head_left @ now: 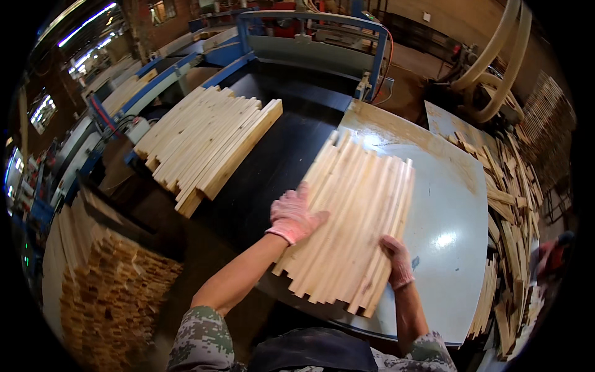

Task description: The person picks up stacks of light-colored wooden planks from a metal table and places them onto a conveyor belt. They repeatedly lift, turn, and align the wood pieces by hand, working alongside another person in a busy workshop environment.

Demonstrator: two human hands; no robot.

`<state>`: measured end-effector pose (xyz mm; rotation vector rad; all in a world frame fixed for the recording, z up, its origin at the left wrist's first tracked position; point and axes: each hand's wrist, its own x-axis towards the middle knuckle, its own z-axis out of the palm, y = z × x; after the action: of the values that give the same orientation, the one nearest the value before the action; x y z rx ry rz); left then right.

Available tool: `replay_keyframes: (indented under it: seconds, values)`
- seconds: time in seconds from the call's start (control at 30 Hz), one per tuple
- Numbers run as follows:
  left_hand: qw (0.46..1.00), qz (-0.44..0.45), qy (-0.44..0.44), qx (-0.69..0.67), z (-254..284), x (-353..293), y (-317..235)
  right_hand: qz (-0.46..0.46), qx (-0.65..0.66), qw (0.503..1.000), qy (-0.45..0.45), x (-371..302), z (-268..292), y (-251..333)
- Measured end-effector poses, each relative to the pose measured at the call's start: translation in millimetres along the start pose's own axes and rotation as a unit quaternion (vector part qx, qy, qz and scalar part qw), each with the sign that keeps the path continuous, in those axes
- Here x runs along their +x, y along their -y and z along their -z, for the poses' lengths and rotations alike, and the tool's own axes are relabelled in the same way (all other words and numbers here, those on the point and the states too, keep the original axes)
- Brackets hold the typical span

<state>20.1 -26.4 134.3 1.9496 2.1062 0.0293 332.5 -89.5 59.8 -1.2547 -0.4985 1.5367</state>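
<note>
Head view: left hand and right hand clasp opposite edges of the slat bundle over the grey table! Even inward pressure should stop strips slipping apart here. And the count: two gloved hands, one grasped bundle, one second bundle on the black belt, one table; individual slats defy sure counting.
</note>
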Motion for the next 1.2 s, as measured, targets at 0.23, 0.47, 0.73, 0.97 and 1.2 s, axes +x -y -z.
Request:
replay_keyframes:
  seconds: [0.23,0.47,0.73,0.97,1.2]
  values:
    - [0.994,-0.029,-0.082,0.07,9,82,159,0.011,0.037,0.996,0.079,86,-172,-43]
    - [0.993,-0.072,-0.07,0.055,29,108,236,-0.009,-0.213,0.973,0.083,72,-249,-28]
    - [0.988,-0.151,-0.025,-0.007,53,97,241,0.063,-0.646,0.733,-0.202,49,-331,-18]
    - [0.987,-0.158,-0.015,0.039,58,93,242,0.072,-0.614,0.763,-0.188,58,-326,-17]
    - [0.983,-0.171,-0.011,0.057,44,105,247,0.058,-0.59,0.775,-0.22,33,-281,10]
